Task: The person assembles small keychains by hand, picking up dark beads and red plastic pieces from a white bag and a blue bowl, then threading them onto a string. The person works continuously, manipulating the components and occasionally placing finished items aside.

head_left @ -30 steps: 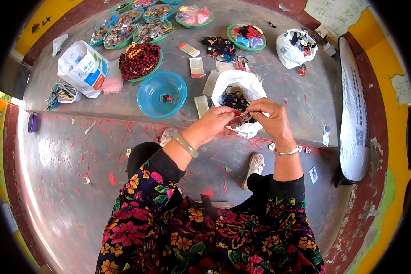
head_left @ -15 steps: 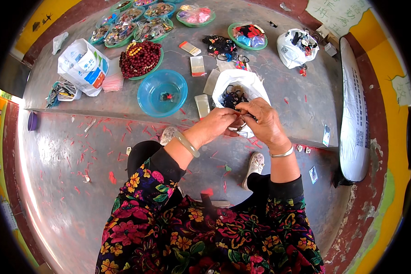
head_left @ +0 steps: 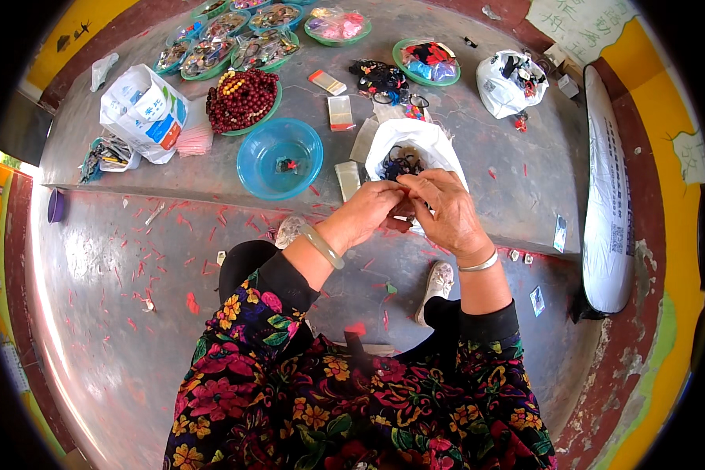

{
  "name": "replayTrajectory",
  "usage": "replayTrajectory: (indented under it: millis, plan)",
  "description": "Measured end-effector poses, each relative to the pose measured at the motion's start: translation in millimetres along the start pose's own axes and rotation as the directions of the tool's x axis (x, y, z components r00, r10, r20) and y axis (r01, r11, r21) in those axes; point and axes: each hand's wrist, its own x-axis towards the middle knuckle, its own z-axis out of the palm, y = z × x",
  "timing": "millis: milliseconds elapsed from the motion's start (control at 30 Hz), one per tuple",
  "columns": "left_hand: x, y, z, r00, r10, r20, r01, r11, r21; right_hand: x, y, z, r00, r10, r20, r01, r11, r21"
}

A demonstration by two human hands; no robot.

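Observation:
My left hand and my right hand meet in front of a white plastic bag, fingertips pinched together. Both are closed around something small and dark that the fingers mostly hide, so I cannot make out what it is. Inside the open bag lies a heap of dark bands or cords, just beyond my fingers. To the left of the hands stands a translucent blue basin with a small dark and red item at its bottom.
Dark red bead strings fill a green-rimmed basin at the far left. A printed white bag stands beside it. Small flat packets and a tangle of black bands lie beyond the basin. Red scraps litter the lower floor.
My right hand has shifted slightly left and its fingers have moved over the small item. My left hand stays nearly in place.

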Motion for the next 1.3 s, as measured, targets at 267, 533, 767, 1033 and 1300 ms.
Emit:
replayTrajectory:
  millis: [267,533,767,1033,1300]
  plan:
    - [1,0,-1,1.000,0.014,0.002,-0.014,1.000,0.024,-3,4,0,0.983,0.133,0.129,-0.155,0.972,0.177]
    - [0,2,-2,0.994,0.060,-0.094,-0.062,0.998,-0.017,1,7,-7,0.991,0.133,0.026,-0.136,0.962,0.237]
    - [1,-2,-4,0.999,0.042,-0.020,-0.042,0.999,0.015,-4,13,2,0.997,0.067,0.047,-0.074,0.983,0.168]
    - [0,-2,-4,0.998,0.055,-0.007,-0.055,0.998,0.034,-3,7,3,0.993,0.045,0.108,-0.052,0.997,0.064]
    - [1,2,-5,0.992,0.077,-0.095,-0.079,0.997,-0.019,0,8,-4,0.988,0.151,-0.039,-0.139,0.964,0.226]
